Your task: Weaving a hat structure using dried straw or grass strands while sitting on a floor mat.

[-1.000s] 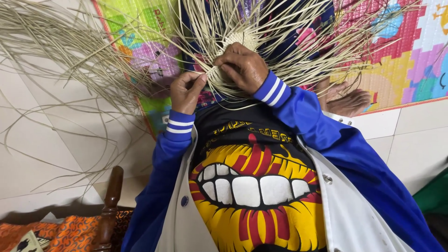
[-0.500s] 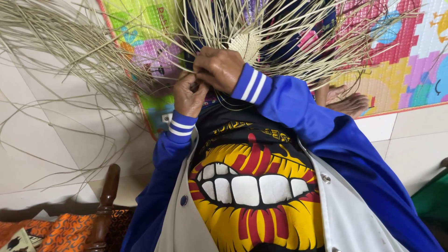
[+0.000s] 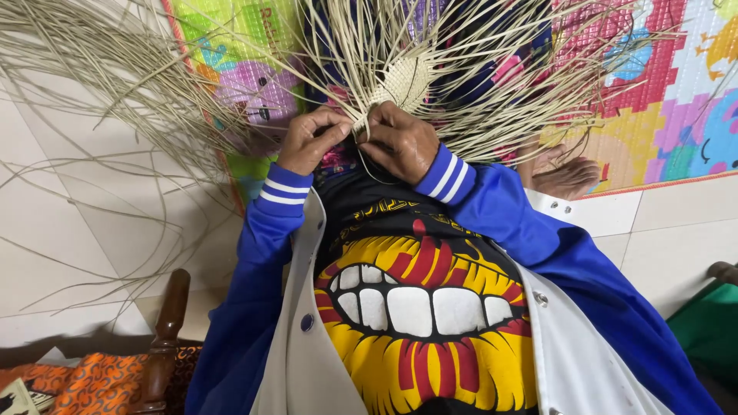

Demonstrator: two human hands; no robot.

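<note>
Head cam looks straight down the person's chest at both hands, which are working a small pale woven-straw patch [image 3: 401, 79] with long loose straw strands [image 3: 138, 84] fanning out from it in every direction. Left hand [image 3: 309, 140] sits just left of the patch's lower edge, fingers curled in and pinched together on a few thin strands. Right hand [image 3: 403, 142] is right beside it, touching or nearly touching it, knuckles up, fingers folded down and clamped on strands at the bottom of the woven bit. So both grips are closed on straw, and the patch itself hangs just above and between the two hands.

Both wrists come out of bright blue sleeves with white-striped cuffs [image 3: 284, 188]. Below the grip, toward the camera, there's a black shirt with a big yellow-and-red printed mouth with white teeth [image 3: 419, 307], under an open white jacket front with snap buttons.

Beyond the hands, behind the straw, lies a colourful quilted play mat [image 3: 676, 84] with cartoon shapes in pink, green, yellow and blue, red border along its edge. A bare foot [image 3: 569, 175] rests on the mat to the right of the right hand. White floor tiles [image 3: 69, 230] are off to the left, and a dark wooden turned post [image 3: 165, 338] with orange patterned cloth [image 3: 84, 380] sits down in the lower-left corner.
</note>
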